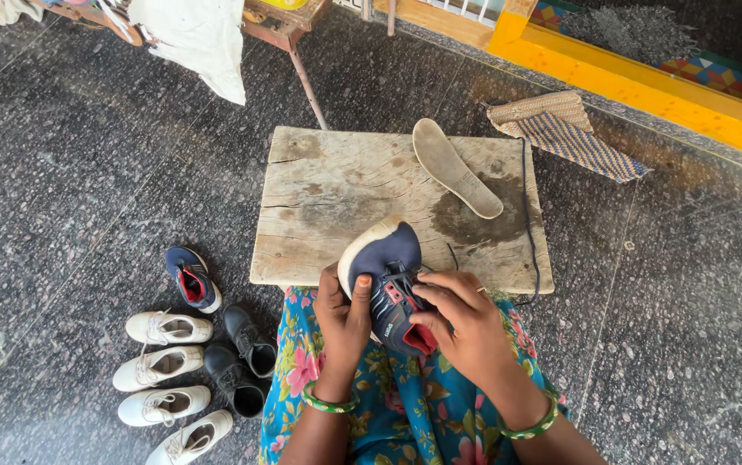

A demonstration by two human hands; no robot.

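Navy sneaker (388, 275) sits gripped by left hand (342, 320) while right hand (461, 323) pinches its lacing (insole (455, 167) already out); unlacing seems underway, needing steady pulls.

The person wears a garment of bright turquoise cloth (405, 405) printed with pink flowers, green leaves and touches of yellow; it covers the lap and knees. Both forearms are bare, with no sleeves in view. Each wrist carries a thin green bangle with a gold gleam: one (329, 403) by the left hand (342, 320), one (536, 424) by the right hand (461, 323). The left thumbnail (363, 281) is tinted orange. A slim ring (479, 290) sits on a right finger.
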